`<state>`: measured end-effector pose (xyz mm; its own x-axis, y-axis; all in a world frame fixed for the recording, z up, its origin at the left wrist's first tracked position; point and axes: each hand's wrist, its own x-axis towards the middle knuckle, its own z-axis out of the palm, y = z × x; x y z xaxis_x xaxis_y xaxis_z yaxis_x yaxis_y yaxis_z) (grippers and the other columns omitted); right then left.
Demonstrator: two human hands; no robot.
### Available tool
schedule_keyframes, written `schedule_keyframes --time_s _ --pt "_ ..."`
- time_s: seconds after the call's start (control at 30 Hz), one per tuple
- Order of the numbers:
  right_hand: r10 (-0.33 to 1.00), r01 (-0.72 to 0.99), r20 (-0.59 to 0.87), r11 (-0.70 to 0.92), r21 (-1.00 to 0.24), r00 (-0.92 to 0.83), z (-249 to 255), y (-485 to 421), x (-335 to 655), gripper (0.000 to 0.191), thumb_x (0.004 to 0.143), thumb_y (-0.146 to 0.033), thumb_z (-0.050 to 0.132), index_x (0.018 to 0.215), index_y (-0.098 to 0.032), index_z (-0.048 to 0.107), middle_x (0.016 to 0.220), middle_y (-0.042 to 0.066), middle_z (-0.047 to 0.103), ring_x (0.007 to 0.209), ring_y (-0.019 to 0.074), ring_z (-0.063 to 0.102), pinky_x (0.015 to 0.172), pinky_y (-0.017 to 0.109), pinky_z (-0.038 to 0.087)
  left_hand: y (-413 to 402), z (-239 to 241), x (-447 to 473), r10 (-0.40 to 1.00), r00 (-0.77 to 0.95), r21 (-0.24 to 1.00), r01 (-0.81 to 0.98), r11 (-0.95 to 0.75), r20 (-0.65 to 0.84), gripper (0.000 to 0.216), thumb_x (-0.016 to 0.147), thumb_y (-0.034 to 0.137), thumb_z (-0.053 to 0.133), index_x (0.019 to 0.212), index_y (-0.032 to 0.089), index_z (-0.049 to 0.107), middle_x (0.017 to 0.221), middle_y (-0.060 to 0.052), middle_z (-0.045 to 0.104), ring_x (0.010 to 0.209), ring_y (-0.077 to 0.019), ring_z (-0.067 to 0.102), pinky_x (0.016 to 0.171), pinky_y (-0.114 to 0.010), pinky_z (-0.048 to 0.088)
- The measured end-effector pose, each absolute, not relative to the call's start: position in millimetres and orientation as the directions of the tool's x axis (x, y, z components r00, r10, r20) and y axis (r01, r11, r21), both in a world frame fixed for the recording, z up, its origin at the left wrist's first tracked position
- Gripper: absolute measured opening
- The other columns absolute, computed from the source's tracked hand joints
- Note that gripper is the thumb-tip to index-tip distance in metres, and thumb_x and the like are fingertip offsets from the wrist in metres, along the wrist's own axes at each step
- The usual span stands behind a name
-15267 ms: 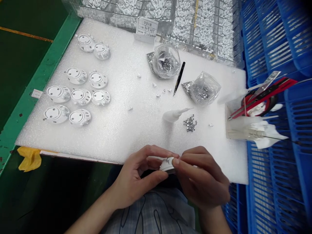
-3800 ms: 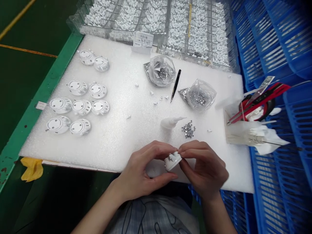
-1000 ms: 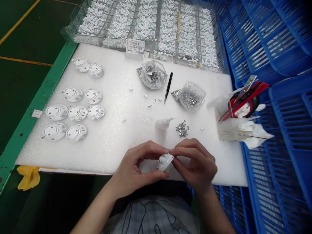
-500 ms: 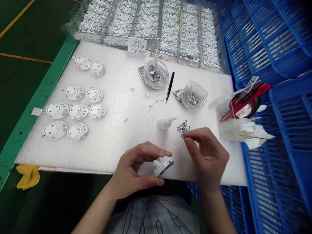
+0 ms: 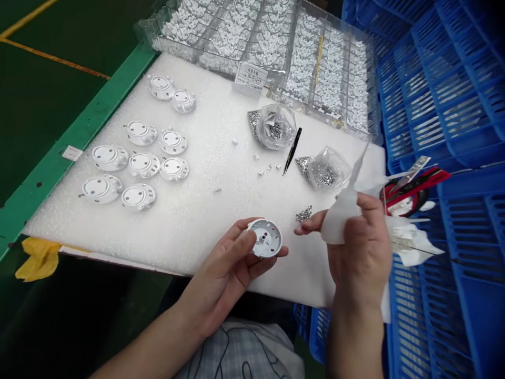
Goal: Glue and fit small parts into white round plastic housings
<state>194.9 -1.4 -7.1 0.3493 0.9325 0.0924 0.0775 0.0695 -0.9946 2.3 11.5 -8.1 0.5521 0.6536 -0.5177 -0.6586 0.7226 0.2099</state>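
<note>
White round casing [image 5: 265,238] sits hollow side up on the curled fingers of the left hand [image 5: 224,268], the thumb pressed against its rim, held over the near edge of a white foam sheet [image 5: 197,231]. The right hand [image 5: 361,252] wraps around a white squeeze bottle [image 5: 343,210], its long nozzle pointing up, the forefinger stretched out toward the casing. Just above that finger lies a small pile of silver rhinestones [image 5: 303,213]. Farther off are black tweezers [image 5: 292,152], clear plastic bags of rhinestones [image 5: 276,126], and rows of matching white casings [image 5: 140,165].

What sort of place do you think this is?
Probably an assembly workshop: a foam sheet, rows of round white housings, a clear tray packed with small white pieces, and blue plastic crates.
</note>
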Motion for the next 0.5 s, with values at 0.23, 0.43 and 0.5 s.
schedule_keyframes --time_s 0.23,0.43,0.5 --pt "0.891 -0.022 0.123 0.147 -0.989 0.436 9 28 200 0.049 0.081 -0.070 0.078 0.083 -0.024 0.061 0.060 -0.007 0.047 0.047 0.0103 0.041 0.042 0.025 0.033 12 -11 4 0.656 0.538 0.189 -0.678 0.710 -0.529 0.038 0.080 0.032 0.095 0.106 0.016 0.071 0.097 -0.001 0.079 0.087 -0.0161 0.083 0.079 -0.017 0.065" --pt "0.563 0.305 0.565 0.492 -0.816 0.604 4 40 174 0.048 0.084 -0.049 0.082 0.063 -0.024 0.047 0.055 -0.007 0.031 0.048 0.0123 0.035 0.052 0.031 0.027 11 -6 5 0.641 0.511 0.204 -0.669 0.715 -0.572 0.032 0.083 0.028 0.093 0.104 0.016 0.072 0.095 -0.001 0.080 0.085 -0.0164 0.083 0.079 -0.017 0.065" --pt "0.458 0.459 0.694 0.526 -0.716 0.556 -1 37 171 0.056 0.087 -0.050 0.079 0.056 -0.024 0.039 0.053 -0.006 0.028 0.049 0.0126 0.034 0.055 0.033 0.027 11 -5 6 0.636 0.511 0.212 -0.659 0.721 -0.578 0.034 0.082 0.030 0.093 0.106 0.016 0.072 0.095 -0.002 0.081 0.085 -0.0167 0.083 0.078 -0.018 0.065"
